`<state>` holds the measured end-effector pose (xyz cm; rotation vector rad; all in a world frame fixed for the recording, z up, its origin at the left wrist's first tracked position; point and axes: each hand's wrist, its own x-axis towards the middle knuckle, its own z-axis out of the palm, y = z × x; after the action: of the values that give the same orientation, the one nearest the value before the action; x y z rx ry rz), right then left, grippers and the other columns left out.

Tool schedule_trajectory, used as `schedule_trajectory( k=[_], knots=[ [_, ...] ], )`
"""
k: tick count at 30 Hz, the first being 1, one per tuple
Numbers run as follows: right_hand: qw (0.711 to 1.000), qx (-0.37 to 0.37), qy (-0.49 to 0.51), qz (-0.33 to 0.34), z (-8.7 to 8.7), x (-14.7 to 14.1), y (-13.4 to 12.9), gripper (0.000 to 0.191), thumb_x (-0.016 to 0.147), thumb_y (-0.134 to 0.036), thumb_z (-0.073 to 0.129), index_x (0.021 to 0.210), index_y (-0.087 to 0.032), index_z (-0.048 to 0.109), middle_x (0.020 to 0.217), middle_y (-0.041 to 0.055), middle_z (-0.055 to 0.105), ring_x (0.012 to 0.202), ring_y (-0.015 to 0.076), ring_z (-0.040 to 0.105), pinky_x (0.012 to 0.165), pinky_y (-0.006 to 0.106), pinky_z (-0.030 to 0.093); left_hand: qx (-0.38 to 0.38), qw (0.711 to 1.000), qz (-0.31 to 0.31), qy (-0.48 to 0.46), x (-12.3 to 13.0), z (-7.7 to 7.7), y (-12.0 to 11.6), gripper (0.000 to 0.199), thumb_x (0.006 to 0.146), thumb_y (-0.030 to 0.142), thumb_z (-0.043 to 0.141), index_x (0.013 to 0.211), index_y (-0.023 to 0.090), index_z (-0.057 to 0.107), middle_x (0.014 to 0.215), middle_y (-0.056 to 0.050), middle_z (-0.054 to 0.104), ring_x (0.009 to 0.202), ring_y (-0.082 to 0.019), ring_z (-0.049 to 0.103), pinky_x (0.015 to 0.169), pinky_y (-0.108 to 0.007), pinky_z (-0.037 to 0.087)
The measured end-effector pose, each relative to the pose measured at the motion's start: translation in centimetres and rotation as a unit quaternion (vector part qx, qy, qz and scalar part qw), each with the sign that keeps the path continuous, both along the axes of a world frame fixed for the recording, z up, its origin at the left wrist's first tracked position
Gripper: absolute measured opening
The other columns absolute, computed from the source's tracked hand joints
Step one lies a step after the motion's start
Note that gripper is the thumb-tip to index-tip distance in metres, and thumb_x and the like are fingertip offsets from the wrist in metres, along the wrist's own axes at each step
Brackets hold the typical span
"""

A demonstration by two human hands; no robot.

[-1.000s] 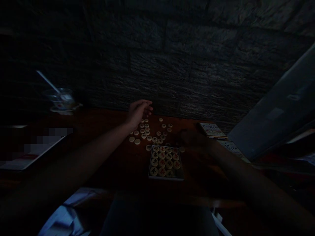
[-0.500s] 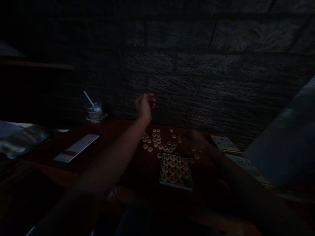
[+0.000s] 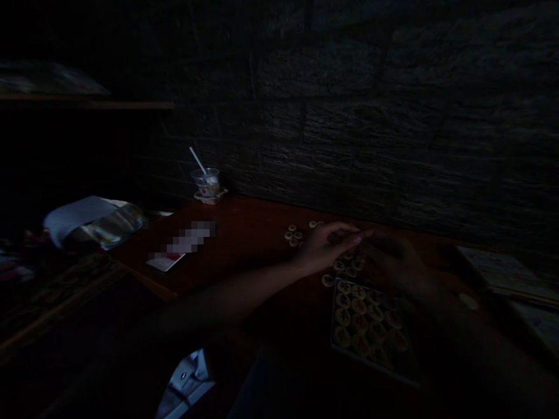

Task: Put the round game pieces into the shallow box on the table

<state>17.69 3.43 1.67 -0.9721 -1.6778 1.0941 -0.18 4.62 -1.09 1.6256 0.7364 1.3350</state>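
Many round pieces (image 3: 292, 235), very little light

We see the left hand (image 3: 329, 244) and the right hand (image 3: 404, 262) come together just beyond the box (image 3: 375, 368). Their fingertips meet, or at least overlap from our viewpoint. Whether a piece is pinched between them, we cannot tell, because the fingers are dark and blurred.

Some round pieces stand in rows inside the box; its near right corner is too dark for us to read. Others lie loose on the table (image 3: 248, 227): a small group to the left of the left hand, several under and just in front of it, and a lone piece (image 3: 469, 301) apart, beyond the right forearm.

From here, we judge three dangers. If something small is indeed between the fingertips, a careless passing from one hand to the other could drop it among the loose pieces. The left wrist hangs low near these pieces, so a sideways sweep could scatter them. The right forearm, which crosses beside the box, could knock its edge and shake the rows. Also the lone piece could be forgotten, we think, since the forearm and the darkness make it easy to miss.
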Motion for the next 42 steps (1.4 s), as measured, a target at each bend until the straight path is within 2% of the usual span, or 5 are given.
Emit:
schedule_trajectory(
  k=[6, 14, 20, 34, 42],
  knots=[
    [0.998, -0.024, 0.057, -0.034, 0.1, -0.3, -0.3, 0.036, 0.079, -0.053, 0.082, 0.087, -0.018, 0.077, 0.080, 0.0063, 0.078, 0.067, 0.0165, 0.070, 0.060, 0.026, 0.055, 0.011, 1.000, 0.004, 0.013, -0.9, 0.5, -0.7, 0.028, 0.089, 0.032, 0.074, 0.114, 0.019, 0.077, 0.107, -0.009, 0.081, 0.091, -0.020, 0.077, 0.080, -0.033, 0.062],
    [0.998, -0.018, 0.045, -0.046, -1.2, -0.3, -0.2, 0.029, 0.081, -0.046, 0.083, 0.088, -0.018, 0.079, 0.075, 0.0038, 0.078, 0.063, 0.0139, 0.069, 0.059, 0.024, 0.054, 0.033, 0.997, 0.043, 0.052, -1.4, -0.6, -0.8, 0.028, 0.094, 0.030, 0.069, 0.119, 0.020, 0.077, 0.114, -0.009, 0.081, 0.100, -0.021, 0.078, 0.089, -0.036, 0.063],
    [0.997, 0.026, 0.026, -0.061, -2.0, -0.4, -0.1, 0.027, 0.081, -0.045, 0.084, 0.084, -0.018, 0.080, 0.076, 0.0035, 0.078, 0.067, 0.0145, 0.070, 0.063, 0.025, 0.055, 0.007, 0.999, 0.023, 0.040, -1.1, -0.3, -1.0, 0.019, 0.084, 0.020, 0.076, 0.102, 0.016, 0.076, 0.095, -0.007, 0.082, 0.083, -0.018, 0.079, 0.073, -0.027, 0.063],
    [0.997, -0.010, 0.044, -0.055, -2.2, -0.2, 0.3, 0.031, 0.078, -0.044, 0.086, 0.101, -0.023, 0.085, 0.079, 0.0034, 0.081, 0.067, 0.0166, 0.071, 0.063, 0.029, 0.057, -0.073, 0.996, 0.020, -0.038, -1.2, -0.3, -0.9, 0.017, 0.086, 0.028, 0.080, 0.099, 0.018, 0.079, 0.086, -0.005, 0.083, 0.071, -0.019, 0.080, 0.068, -0.031, 0.069],
    [0.998, 0.013, 0.031, -0.059, -2.1, -0.4, -0.3, 0.032, 0.076, -0.047, 0.087, 0.092, -0.019, 0.084, 0.078, 0.0046, 0.080, 0.063, 0.0148, 0.070, 0.057, 0.024, 0.054, -0.017, 0.999, 0.048, 0.014, -1.3, -0.8, -0.9, 0.018, 0.080, 0.024, 0.084, 0.096, 0.017, 0.079, 0.088, -0.006, 0.083, 0.077, -0.019, 0.080, 0.074, -0.029, 0.067]
  ],
)
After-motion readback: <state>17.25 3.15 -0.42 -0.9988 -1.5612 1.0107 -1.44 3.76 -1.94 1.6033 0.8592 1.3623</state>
